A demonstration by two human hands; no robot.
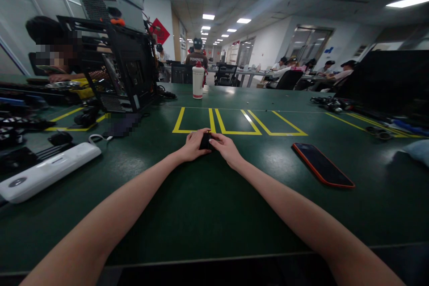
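Both hands meet around a small black object [205,141] in the middle of the green table [201,214]. My left hand [195,145] wraps it from the left, with fingers over the top and thumb low on the near side. From the other side my right hand [225,146] closes on its right edge, the thumb pressed against it. The object's kind cannot be made out, since the fingers cover most of it. Just beyond the hands lie yellow tape outlines [234,133] on the tabletop.
A phone [322,165] with an orange edge lies to the right. At left are a white power strip [50,172], black parts and an open computer case [127,67]. A white bottle [198,81] stands at the back. Several people sit farther off; one is behind the case.
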